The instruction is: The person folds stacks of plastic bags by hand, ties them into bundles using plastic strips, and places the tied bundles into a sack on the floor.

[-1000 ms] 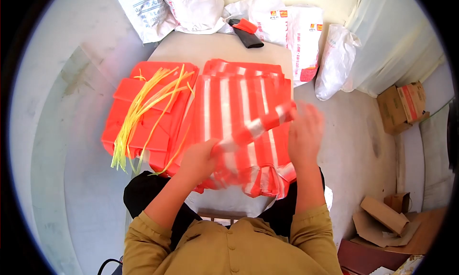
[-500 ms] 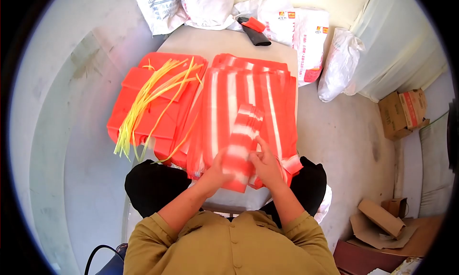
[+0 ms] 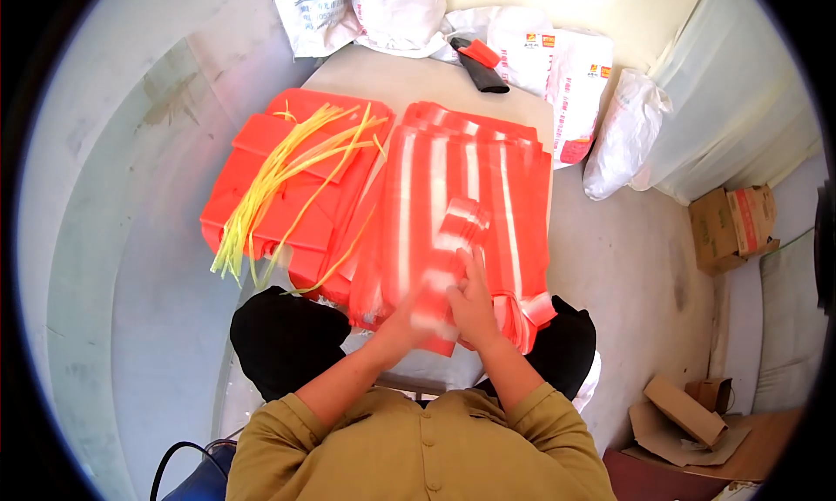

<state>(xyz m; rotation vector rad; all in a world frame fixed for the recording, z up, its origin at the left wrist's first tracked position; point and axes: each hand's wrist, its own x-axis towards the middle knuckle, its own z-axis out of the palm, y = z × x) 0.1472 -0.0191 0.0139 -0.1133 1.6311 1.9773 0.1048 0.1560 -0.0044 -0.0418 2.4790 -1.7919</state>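
Note:
A folded strip of red-and-white striped plastic (image 3: pixel 462 220) lies over the stack, its near part between my hands and smeared by motion. My left hand (image 3: pixel 402 329) is closed at its lower left edge, the fingers blurred. My right hand (image 3: pixel 473 309) grips the strip's right side, with the index finger pointing up along it. Beneath is a stack of red sheets with white stripes (image 3: pixel 401 188), apparently thin plastic. To its left is a pile of folded plain red sheets (image 3: pixel 287 214) with a bunch of yellow plastic ties (image 3: pixel 277 183) across the top.
A rolled striped end (image 3: pixel 538 308) lies by my right knee. White printed sacks (image 3: pixel 396 13) line the back, near a black tube with a red piece (image 3: pixel 481 70). A white bag (image 3: pixel 627 131) leans at right. Cardboard boxes (image 3: pixel 718 231) and flattened cardboard (image 3: pixel 688 418) sit farther right.
The view has shifted slightly, so the stacks appear a little farther right. Both hands stay on the folded strip, and my right index finger now points more upright along it.

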